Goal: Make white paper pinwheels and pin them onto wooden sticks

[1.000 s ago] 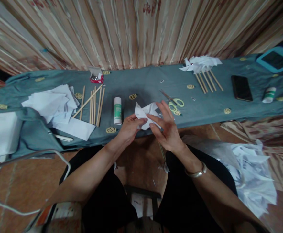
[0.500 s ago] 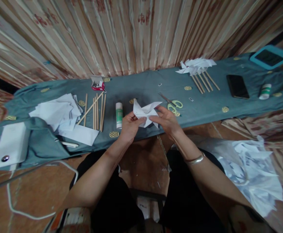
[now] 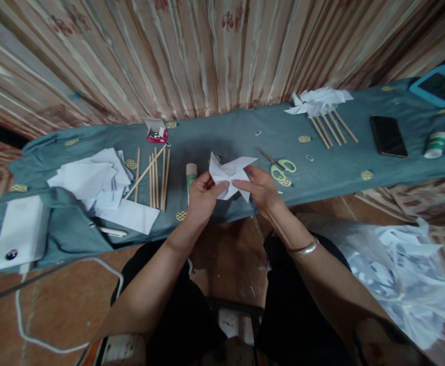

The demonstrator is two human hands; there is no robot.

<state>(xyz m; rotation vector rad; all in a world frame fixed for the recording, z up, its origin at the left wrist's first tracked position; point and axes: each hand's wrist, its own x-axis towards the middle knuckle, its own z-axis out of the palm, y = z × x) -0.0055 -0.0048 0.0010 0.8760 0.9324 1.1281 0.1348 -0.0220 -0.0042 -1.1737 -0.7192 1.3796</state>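
A white paper pinwheel point(image 3: 229, 175) with folded, pointed blades is held above the front edge of the cloth-covered table. My left hand point(image 3: 202, 195) grips its left side, thumb on top near the centre. From the right, my right hand point(image 3: 262, 189) pinches it, thumb also pressing near the middle. The fingers beneath the paper are partly hidden. Just behind my left hand stands or lies a green-and-white glue stick point(image 3: 191, 174), partly covered. Scissors with light green handles point(image 3: 282, 169) lie beyond my right hand.
Wooden sticks point(image 3: 157, 178), a small red box of pins point(image 3: 156, 134) and paper sheets point(image 3: 96, 178) lie left. Finished pinwheels point(image 3: 321, 103), a phone point(image 3: 388, 136) and another glue stick point(image 3: 435, 145) lie right. A bag of paper pieces point(image 3: 405, 274) stands on the floor; a white cable point(image 3: 50, 348) hangs at left.
My right thumb has shifted inward toward the pinwheel's centre. The left hand now covers more of the glue stick. The view has turned slightly, so objects on the right appear further right.
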